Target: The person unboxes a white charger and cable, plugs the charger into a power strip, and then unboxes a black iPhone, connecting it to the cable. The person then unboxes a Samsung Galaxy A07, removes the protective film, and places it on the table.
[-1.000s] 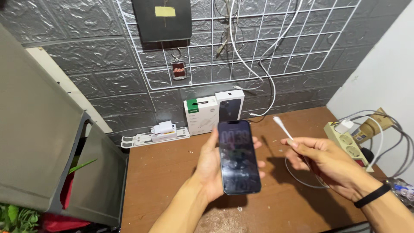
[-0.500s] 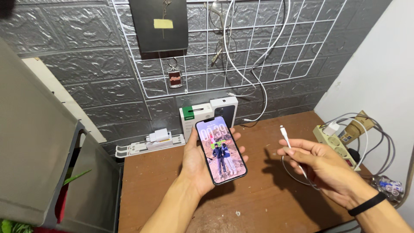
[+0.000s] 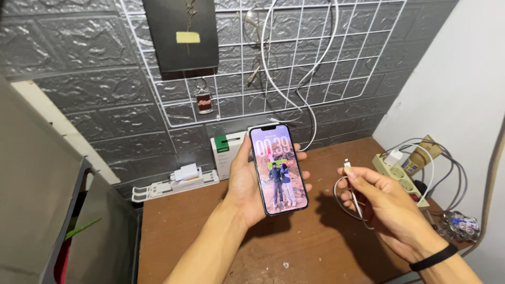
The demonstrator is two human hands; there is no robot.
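The left hand (image 3: 247, 184) grips a lit phone (image 3: 279, 169) upright above the wooden desk (image 3: 315, 247). Just right of it, the right hand (image 3: 381, 202) pinches a white cable plug (image 3: 347, 166). Judging by this, plugging in comes next: the plug must meet the phone's bottom edge.

Phone (image 3: 278, 169) back and left hand (image 3: 247, 184) palm hidden behind screen. Cable (image 3: 353, 202) partly buried in right hand (image 3: 381, 202); plug tip too small to read. White box (image 3: 227, 152) half blocked by hand. Grey bin (image 3: 47, 210) cropped at left edge.
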